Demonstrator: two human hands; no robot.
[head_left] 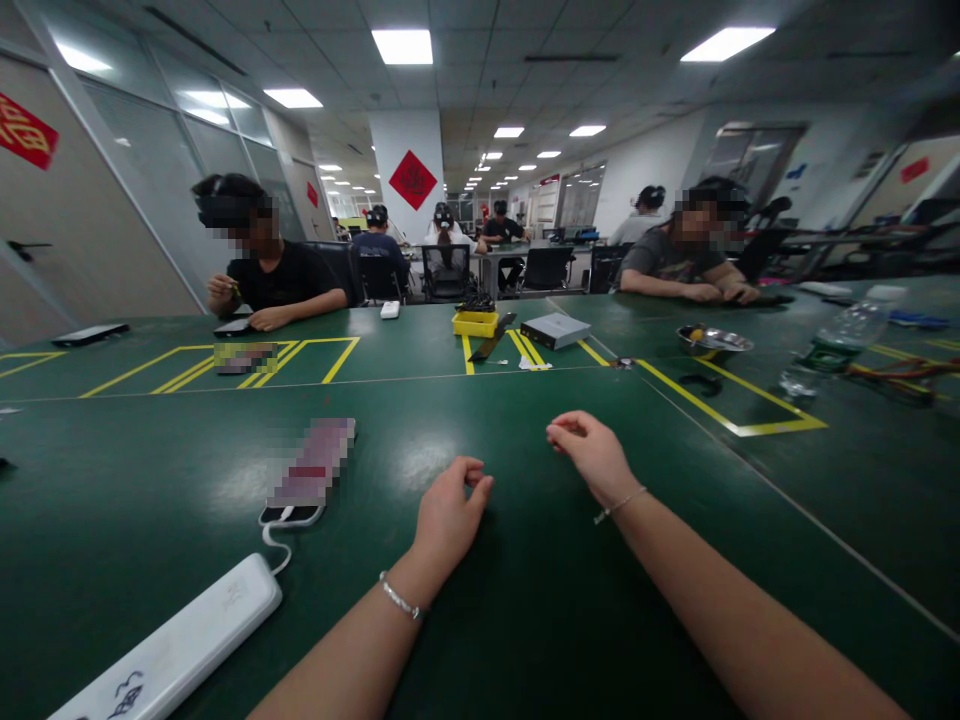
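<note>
My left hand rests on the green table with its fingers curled in loosely, and nothing shows in them. My right hand lies a little farther out, fingers also curled with the thumb against them, nothing visible inside. Each wrist wears a thin bracelet. A phone lies to the left of my left hand, joined by a white cable to a white power bank at the near left.
At the far middle of the table are a yellow tray, a black tool and a grey box. A metal dish and a water bottle lie right. Two people sit across; others sit behind.
</note>
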